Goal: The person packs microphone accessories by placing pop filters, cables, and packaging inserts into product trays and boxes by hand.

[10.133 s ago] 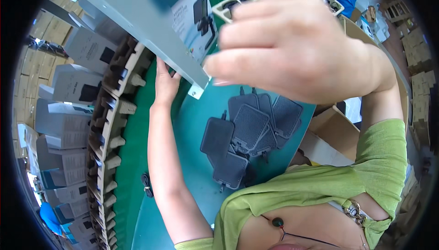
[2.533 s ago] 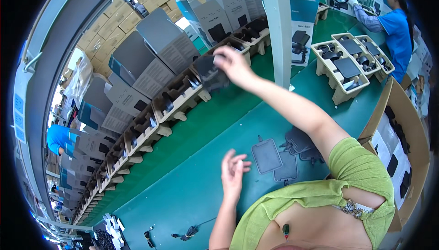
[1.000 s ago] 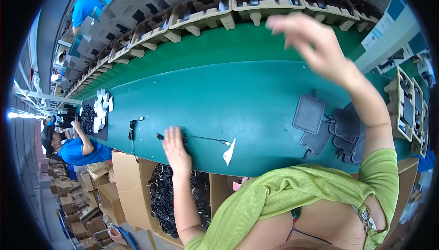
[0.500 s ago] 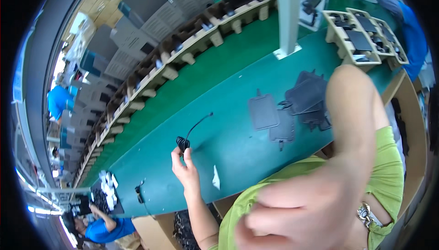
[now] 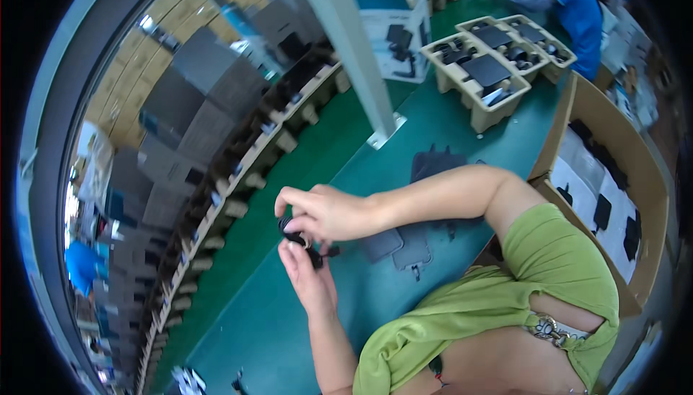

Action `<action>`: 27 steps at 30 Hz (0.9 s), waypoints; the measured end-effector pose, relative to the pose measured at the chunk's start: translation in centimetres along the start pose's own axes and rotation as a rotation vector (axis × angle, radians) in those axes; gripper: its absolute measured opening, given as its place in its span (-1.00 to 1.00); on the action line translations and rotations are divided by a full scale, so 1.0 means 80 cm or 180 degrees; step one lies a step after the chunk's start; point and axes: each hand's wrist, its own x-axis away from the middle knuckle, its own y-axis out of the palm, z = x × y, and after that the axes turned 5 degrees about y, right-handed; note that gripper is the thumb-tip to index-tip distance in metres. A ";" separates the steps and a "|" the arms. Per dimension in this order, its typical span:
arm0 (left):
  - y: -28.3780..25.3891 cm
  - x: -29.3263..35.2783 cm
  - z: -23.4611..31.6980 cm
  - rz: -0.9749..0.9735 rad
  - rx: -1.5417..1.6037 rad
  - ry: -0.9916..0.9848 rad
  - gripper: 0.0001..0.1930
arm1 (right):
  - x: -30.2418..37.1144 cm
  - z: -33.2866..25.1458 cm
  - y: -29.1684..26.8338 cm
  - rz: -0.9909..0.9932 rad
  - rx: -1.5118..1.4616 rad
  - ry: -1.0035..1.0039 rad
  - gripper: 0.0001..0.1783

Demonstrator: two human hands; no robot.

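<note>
A coiled black cable (image 5: pixel 291 230) is held up over the green table (image 5: pixel 253 323). My right hand (image 5: pixel 328 212) comes across from the right with bent fingers gripping the coil from above. From below, my left hand (image 5: pixel 309 276) pinches the same bundle, and a dark end of the cable (image 5: pixel 316 257) sticks out between the two hands. The fingers partly hide the coil. Under and beside my right forearm lie several flat dark grey panels with small tabs (image 5: pixel 413 245), partly covered by the arm.
Moulded trays (image 5: pixel 476 117) with dark panels and cables stand at the far right, near a co-worker in blue (image 5: pixel 577 12). A metal post (image 5: pixel 354 55) rises from the table. An open cardboard box (image 5: pixel 653 200) is at my right. A row of filled trays (image 5: pixel 238 178) runs along the left.
My right hand has swung from close in front of me out to the cable and now grips it with my left. The loose cable end is drawn in. The view has turned rightward.
</note>
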 end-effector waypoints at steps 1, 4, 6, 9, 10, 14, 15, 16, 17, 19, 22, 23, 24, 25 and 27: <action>0.004 -0.003 -0.005 0.0033 0.0132 -0.0088 -0.73 | -0.006 0.006 -0.001 0.0084 -0.0156 0.0141 -0.84; -0.007 -0.010 -0.005 -0.0745 0.0163 -0.0678 -0.73 | -0.009 0.029 -0.021 0.0116 -0.0711 0.0503 -0.82; -0.022 -0.018 -0.023 -0.0727 -0.0620 -0.0570 -0.75 | -0.024 0.057 -0.035 0.1216 0.1688 -0.1168 -0.69; -0.040 -0.031 -0.066 -0.0875 -0.2383 0.0338 -0.76 | -0.022 0.028 -0.045 0.0242 0.2968 -0.1647 -0.56; -0.035 -0.034 -0.074 -0.1037 -0.2803 0.0844 -0.74 | -0.018 0.025 -0.040 -0.0822 0.3276 -0.0928 -0.52; -0.007 -0.045 -0.076 -0.0825 -0.2614 0.1148 -0.60 | -0.001 0.052 -0.062 -0.1101 0.3049 0.0138 -0.33; 0.000 -0.045 -0.069 -0.0766 -0.2837 0.1186 -0.56 | -0.004 0.058 -0.064 -0.1110 0.2941 0.0171 -0.33; 0.000 -0.048 -0.064 -0.0679 -0.2817 0.1034 -0.59 | -0.006 0.063 -0.065 -0.1118 0.2832 0.0203 -0.33; -0.003 -0.051 -0.063 -0.0578 -0.2861 0.1139 -0.61 | -0.006 0.052 -0.063 -0.1113 0.2743 0.0126 -0.42; -0.030 -0.066 -0.089 -0.0419 -0.2812 0.1206 -0.67 | -0.009 0.068 -0.060 -0.0871 0.3026 -0.0190 -0.59; -0.044 -0.079 -0.117 0.0024 -0.2555 0.0963 -0.68 | -0.021 0.083 -0.068 -0.0322 0.3635 -0.0726 -0.67; -0.056 -0.085 -0.134 0.0043 -0.2346 0.1183 -0.61 | -0.027 0.083 -0.074 0.0050 0.4032 -0.1061 -0.70; -0.061 -0.085 -0.142 0.0046 -0.2342 0.1212 -0.61 | -0.042 0.081 -0.085 0.0294 0.3912 -0.1011 -0.74; -0.067 -0.083 -0.149 0.0053 -0.2558 0.1266 -0.58 | -0.061 0.079 -0.097 0.0507 0.3704 -0.0821 -0.75; -0.073 -0.082 -0.146 0.0113 -0.2553 0.1227 -0.50 | -0.105 0.065 -0.112 0.1039 0.3824 -0.0675 -0.78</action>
